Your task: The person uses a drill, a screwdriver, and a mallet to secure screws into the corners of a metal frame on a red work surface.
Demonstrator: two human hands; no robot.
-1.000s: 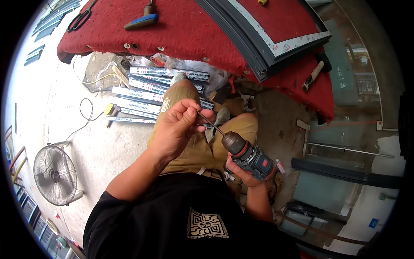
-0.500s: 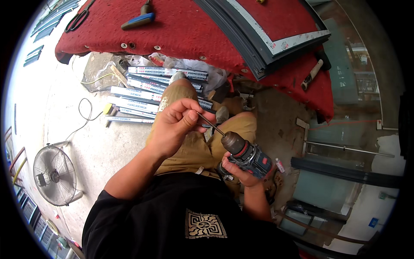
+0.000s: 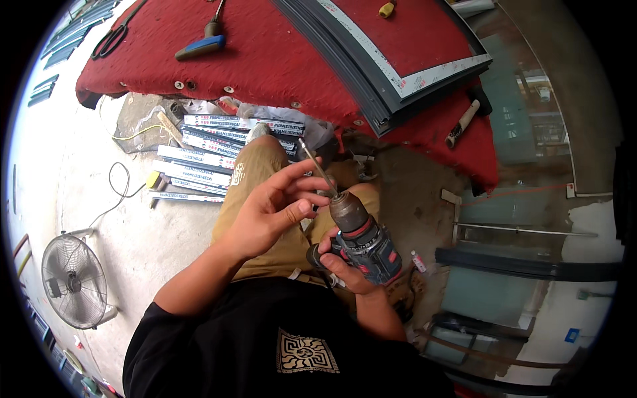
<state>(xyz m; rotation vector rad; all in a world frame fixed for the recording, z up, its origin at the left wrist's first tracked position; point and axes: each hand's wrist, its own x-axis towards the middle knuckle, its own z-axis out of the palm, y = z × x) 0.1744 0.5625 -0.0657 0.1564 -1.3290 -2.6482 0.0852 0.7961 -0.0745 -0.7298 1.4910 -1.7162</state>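
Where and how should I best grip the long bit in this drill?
Probably pinch the long bit mid-shaft, from the left: its slim shaft sticks out bare beyond the chuck, and the left hand is on that side while the right hand holds the power drill.

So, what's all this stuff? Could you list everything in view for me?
Drill: one, dark with red, centre
Drill bit: one, grey, drill's front
Table: one, red-covered, top
Frame: at least one, dark grey, on table
Scissors: one pair, black, table's left
T-shaped tool: one, blue and grey, beside scissors
Small tool: one, yellow, inside frame
Hammer: one, dark head, pale handle, table's right
Strips: several, white and dark, floor before table
Fan: one, grey, floor at left
Bottle: one, pink and white, right of drill
Glass sheets: several, greenish, right
Left hand: one, bare, by bit
Right hand: one, bare, around drill
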